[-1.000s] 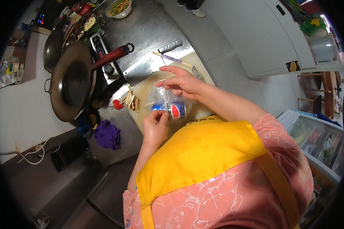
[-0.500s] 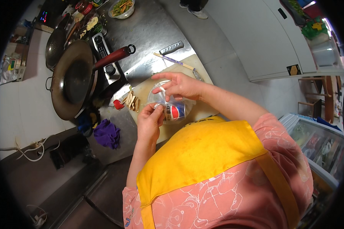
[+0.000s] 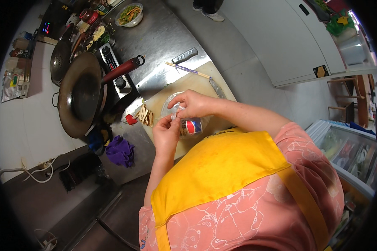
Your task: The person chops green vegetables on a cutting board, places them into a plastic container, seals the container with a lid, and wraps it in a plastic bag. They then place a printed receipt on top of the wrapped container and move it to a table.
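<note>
1. The left hand (image 3: 166, 133) and the right hand (image 3: 192, 103) both hold a small clear bag (image 3: 187, 124) with a red and blue print, above the cutting board (image 3: 184, 85) on the steel desk (image 3: 163, 42).
2. The grip of each hand is pressed together, pinching the top of the bag.
3. Some cut sticks (image 3: 145, 116) lie at the left edge of the board.
4. A knife (image 3: 184, 55) and chopsticks (image 3: 187, 70) lie at its far edge.
5. A wok (image 3: 81, 94) with a red handle stands at the left side of the desk, and a purple cloth (image 3: 120, 151) lies near the front edge.
</note>
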Demonstrator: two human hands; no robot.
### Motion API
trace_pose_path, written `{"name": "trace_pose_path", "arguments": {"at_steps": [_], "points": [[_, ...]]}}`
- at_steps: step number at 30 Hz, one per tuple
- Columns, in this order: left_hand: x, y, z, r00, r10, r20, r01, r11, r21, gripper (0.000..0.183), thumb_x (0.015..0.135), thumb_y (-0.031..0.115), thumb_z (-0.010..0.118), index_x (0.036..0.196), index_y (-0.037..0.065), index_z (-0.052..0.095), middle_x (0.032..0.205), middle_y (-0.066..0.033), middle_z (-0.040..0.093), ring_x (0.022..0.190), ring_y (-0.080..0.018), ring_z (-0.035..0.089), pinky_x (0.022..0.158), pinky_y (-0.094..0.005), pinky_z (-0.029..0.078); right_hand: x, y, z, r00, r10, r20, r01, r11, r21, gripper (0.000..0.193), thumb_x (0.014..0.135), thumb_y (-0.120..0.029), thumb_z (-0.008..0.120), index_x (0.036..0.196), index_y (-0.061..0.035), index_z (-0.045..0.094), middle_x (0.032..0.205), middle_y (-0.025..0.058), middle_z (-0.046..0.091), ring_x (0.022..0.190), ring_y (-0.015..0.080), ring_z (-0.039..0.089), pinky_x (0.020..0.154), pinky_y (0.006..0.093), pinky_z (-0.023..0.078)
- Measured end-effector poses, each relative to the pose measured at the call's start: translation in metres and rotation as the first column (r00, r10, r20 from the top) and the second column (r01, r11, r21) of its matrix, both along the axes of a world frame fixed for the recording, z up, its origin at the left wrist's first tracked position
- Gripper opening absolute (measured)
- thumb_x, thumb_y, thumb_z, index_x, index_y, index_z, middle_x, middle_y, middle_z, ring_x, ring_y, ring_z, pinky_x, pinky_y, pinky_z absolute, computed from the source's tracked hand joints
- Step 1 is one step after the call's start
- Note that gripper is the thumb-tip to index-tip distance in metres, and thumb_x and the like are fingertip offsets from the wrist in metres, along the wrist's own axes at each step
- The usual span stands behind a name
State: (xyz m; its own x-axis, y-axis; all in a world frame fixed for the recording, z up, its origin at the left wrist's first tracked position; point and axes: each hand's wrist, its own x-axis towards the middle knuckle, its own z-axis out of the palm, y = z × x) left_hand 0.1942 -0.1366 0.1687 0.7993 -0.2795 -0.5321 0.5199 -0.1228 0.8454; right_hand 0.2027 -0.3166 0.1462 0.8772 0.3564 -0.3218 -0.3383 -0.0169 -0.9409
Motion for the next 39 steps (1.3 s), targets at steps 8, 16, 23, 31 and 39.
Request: {"name": "trace_pose_path", "arguments": {"at_steps": [8,16,23,31,39], "points": [[-0.005,0.006,-0.002,0.995,-0.091,0.039,0.081,0.976,0.203,0.012,0.092,0.007,0.064,0.100,-0.003,0.063,0.070,0.0011,0.060,0.054,-0.0039,0.049,0.046,-0.0208,0.034,-0.002,0.004,-0.006,0.989,-0.048,0.139,0.069,0.986,-0.149,0.039,0.082,0.001,0.066,0.121,0.0004,0.064,0.092,0.0074,0.070,0.084,0.0105,0.063,0.077,0.0256,0.051],[-0.003,0.014,-0.013,0.983,0.014,-0.181,-0.082,0.923,-0.375,0.010,0.098,0.011,0.057,0.103,0.003,0.061,0.082,-0.0030,0.062,0.053,-0.0067,0.043,0.046,-0.0218,0.030,-0.005,0.013,-0.003,0.952,-0.171,0.253,0.226,0.952,-0.207,0.032,0.085,-0.004,0.063,0.117,0.0009,0.066,0.099,0.0176,0.071,0.088,0.0211,0.070,0.076,0.0327,0.055],[0.002,0.022,-0.017,0.937,-0.022,-0.348,-0.198,0.788,-0.583,0.033,0.101,0.008,0.045,0.132,0.001,0.053,0.098,-0.0134,0.068,0.060,-0.0143,0.060,0.048,-0.0212,0.044,-0.007,-0.012,0.017,0.948,-0.111,-0.297,0.220,0.905,0.365,0.045,0.092,-0.001,0.052,0.136,0.0032,0.048,0.112,0.0155,0.066,0.076,0.0168,0.070,0.054,0.0239,0.052],[0.009,0.022,-0.020,0.927,-0.034,-0.374,-0.144,0.888,-0.436,0.036,0.101,0.007,0.044,0.136,0.000,0.047,0.098,-0.0164,0.069,0.068,-0.0171,0.067,0.055,-0.0242,0.055,-0.004,-0.008,0.004,0.975,-0.088,-0.204,0.132,0.968,0.213,0.054,0.086,0.002,0.058,0.139,0.0000,0.050,0.121,0.0181,0.064,0.076,0.0144,0.070,0.057,0.0236,0.051],[0.015,0.017,-0.017,0.886,-0.043,-0.461,-0.159,0.907,-0.389,0.028,0.097,0.009,0.052,0.124,0.002,0.055,0.087,-0.0072,0.068,0.067,-0.0099,0.064,0.053,-0.0192,0.052,-0.002,0.013,-0.011,0.999,-0.029,0.026,0.029,0.999,0.020,0.057,0.078,0.006,0.067,0.134,-0.0003,0.056,0.088,0.0043,0.059,0.071,0.0098,0.056,0.071,0.0254,0.050]]}}
